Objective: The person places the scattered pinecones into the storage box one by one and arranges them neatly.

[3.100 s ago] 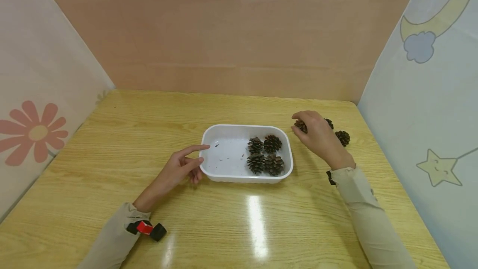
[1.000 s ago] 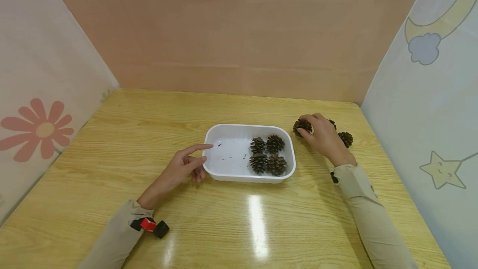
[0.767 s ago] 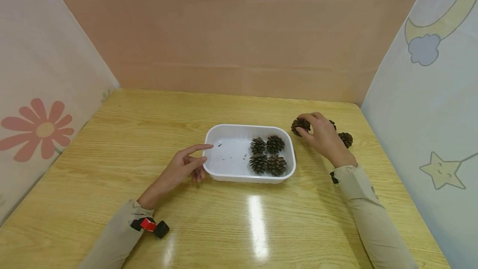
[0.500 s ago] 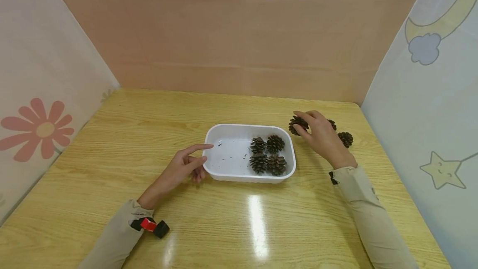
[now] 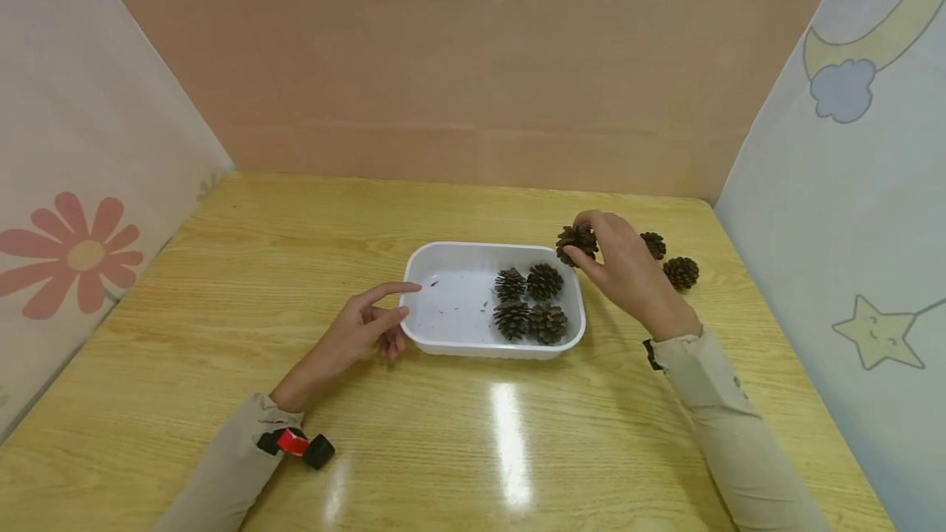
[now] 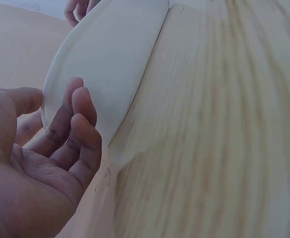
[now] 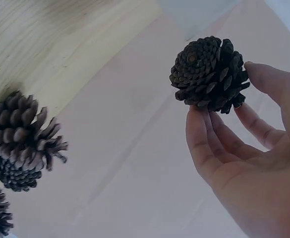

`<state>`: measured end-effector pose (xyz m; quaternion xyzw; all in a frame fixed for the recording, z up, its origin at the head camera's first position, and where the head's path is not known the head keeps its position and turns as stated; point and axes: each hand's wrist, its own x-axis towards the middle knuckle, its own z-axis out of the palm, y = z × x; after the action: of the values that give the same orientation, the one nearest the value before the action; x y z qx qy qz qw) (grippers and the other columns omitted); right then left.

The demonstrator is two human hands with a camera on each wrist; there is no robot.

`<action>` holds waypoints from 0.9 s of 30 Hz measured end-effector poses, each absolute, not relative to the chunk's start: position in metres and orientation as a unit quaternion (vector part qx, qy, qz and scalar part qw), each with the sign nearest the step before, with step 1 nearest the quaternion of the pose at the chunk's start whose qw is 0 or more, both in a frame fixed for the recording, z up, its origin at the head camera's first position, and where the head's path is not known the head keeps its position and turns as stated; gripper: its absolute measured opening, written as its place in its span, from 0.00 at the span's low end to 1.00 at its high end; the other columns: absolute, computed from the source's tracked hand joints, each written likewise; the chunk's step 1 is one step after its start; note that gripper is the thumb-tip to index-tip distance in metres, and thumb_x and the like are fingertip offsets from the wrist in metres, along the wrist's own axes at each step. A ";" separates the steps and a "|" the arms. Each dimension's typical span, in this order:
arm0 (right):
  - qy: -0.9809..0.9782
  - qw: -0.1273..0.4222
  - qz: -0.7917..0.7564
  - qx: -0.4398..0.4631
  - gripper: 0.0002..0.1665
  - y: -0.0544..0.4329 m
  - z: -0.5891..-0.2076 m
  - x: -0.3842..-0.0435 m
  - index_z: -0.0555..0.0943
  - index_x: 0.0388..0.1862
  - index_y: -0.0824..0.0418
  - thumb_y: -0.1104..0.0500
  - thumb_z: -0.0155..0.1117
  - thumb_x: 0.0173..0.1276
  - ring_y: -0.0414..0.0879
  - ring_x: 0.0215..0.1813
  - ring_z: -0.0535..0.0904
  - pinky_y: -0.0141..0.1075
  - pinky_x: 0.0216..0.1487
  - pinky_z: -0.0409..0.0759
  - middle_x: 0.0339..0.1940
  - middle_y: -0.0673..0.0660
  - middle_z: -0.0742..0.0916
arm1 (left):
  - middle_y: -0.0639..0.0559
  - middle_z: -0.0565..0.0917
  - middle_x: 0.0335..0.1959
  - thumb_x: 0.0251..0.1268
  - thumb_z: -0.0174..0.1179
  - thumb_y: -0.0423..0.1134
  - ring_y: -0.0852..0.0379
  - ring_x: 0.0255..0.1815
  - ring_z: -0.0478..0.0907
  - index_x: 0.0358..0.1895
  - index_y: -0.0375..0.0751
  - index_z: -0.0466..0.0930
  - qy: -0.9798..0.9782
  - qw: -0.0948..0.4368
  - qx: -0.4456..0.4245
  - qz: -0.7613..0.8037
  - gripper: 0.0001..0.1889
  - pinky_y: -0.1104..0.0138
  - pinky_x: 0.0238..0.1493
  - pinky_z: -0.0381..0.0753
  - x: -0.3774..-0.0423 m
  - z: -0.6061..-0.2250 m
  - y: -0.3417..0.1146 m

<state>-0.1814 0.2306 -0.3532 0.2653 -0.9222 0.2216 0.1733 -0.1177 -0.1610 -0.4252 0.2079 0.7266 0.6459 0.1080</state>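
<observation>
In the head view my right hand pinches a brown pine cone between thumb and fingers, at the far right corner of a white plastic tray. The right wrist view shows this pine cone at the fingertips, its scales spread. Several pine cones sit in the tray's right half, among them a front one and a back one. My left hand lies at the tray's left end, index finger stretched over the rim and thumb touching the edge. Its other fingers curl loosely beside the outer wall.
Right of the tray, two more pine cones, one farther back and one nearer, rest on the wooden table. Small dark flakes lie on the tray's left floor. Patterned panels stand at both sides, and a plain one behind.
My right hand has taken hold of a pine cone, lifted it and carried it left to the tray's far right corner. The left hand has stayed at the tray's left rim.
</observation>
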 end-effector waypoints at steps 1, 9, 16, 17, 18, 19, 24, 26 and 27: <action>-0.920 0.174 0.224 0.269 0.23 0.229 -0.352 -0.180 0.72 0.60 0.64 0.57 0.66 0.72 0.58 0.59 0.75 0.55 0.57 0.74 0.54 0.62 0.81 | 0.38 0.83 0.21 0.79 0.51 0.37 0.50 0.17 0.79 0.70 0.32 0.66 0.727 0.108 0.209 0.646 0.22 0.61 0.18 0.79 -0.118 -0.425 -0.161; -0.905 0.176 0.235 0.309 0.24 0.208 -0.349 -0.168 0.71 0.61 0.64 0.57 0.66 0.71 0.58 0.62 0.73 0.53 0.59 0.75 0.56 0.62 0.79 | 0.39 0.83 0.21 0.79 0.50 0.36 0.48 0.17 0.79 0.69 0.31 0.66 0.727 0.107 0.210 0.645 0.21 0.60 0.18 0.79 -0.119 -0.427 -0.162; -0.898 0.178 0.227 0.333 0.24 0.193 -0.347 -0.161 0.72 0.61 0.64 0.57 0.66 0.71 0.58 0.63 0.73 0.52 0.60 0.76 0.59 0.64 0.78 | 0.40 0.83 0.21 0.79 0.51 0.36 0.50 0.17 0.79 0.69 0.31 0.66 0.724 0.110 0.209 0.649 0.21 0.61 0.18 0.79 -0.118 -0.427 -0.161; -0.898 0.176 0.226 0.335 0.24 0.191 -0.346 -0.160 0.71 0.61 0.64 0.57 0.66 0.72 0.58 0.63 0.73 0.52 0.60 0.76 0.59 0.64 0.78 | 0.40 0.83 0.21 0.79 0.51 0.36 0.50 0.17 0.79 0.69 0.31 0.66 0.724 0.111 0.208 0.649 0.21 0.62 0.18 0.78 -0.118 -0.427 -0.161; -0.897 0.175 0.225 0.337 0.25 0.189 -0.346 -0.160 0.71 0.61 0.65 0.56 0.66 0.72 0.58 0.63 0.74 0.52 0.60 0.77 0.59 0.64 0.78 | 0.40 0.83 0.21 0.79 0.51 0.36 0.49 0.17 0.79 0.69 0.31 0.66 0.724 0.111 0.207 0.649 0.21 0.62 0.18 0.78 -0.118 -0.427 -0.161; -0.897 0.174 0.224 0.339 0.25 0.188 -0.346 -0.159 0.71 0.61 0.65 0.56 0.66 0.72 0.58 0.63 0.73 0.51 0.61 0.77 0.59 0.64 0.78 | 0.39 0.83 0.21 0.79 0.51 0.36 0.49 0.17 0.79 0.69 0.32 0.66 0.724 0.112 0.206 0.649 0.21 0.62 0.18 0.78 -0.118 -0.427 -0.161; -0.892 0.179 0.222 0.351 0.24 0.181 -0.347 -0.157 0.72 0.61 0.64 0.55 0.66 0.72 0.58 0.63 0.74 0.50 0.61 0.77 0.59 0.64 0.79 | 0.38 0.83 0.21 0.79 0.51 0.37 0.48 0.17 0.79 0.70 0.33 0.66 0.725 0.114 0.205 0.647 0.22 0.62 0.18 0.78 -0.118 -0.427 -0.161; -0.890 0.180 0.222 0.356 0.24 0.178 -0.347 -0.157 0.72 0.61 0.64 0.55 0.66 0.72 0.57 0.63 0.74 0.50 0.61 0.76 0.58 0.63 0.79 | 0.38 0.83 0.21 0.79 0.51 0.37 0.48 0.17 0.79 0.70 0.33 0.67 0.726 0.114 0.205 0.647 0.22 0.62 0.18 0.78 -0.118 -0.427 -0.161; -0.889 0.180 0.223 0.359 0.24 0.176 -0.347 -0.156 0.72 0.61 0.64 0.55 0.65 0.72 0.56 0.63 0.74 0.50 0.61 0.76 0.58 0.63 0.79 | 0.38 0.83 0.21 0.79 0.51 0.37 0.48 0.17 0.79 0.70 0.33 0.67 0.726 0.114 0.204 0.646 0.22 0.62 0.18 0.78 -0.118 -0.427 -0.161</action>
<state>-0.1563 0.1760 -0.3465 0.3587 -0.8886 0.2226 0.1795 -0.1182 -0.1614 -0.4266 0.2038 0.7264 0.6463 0.1142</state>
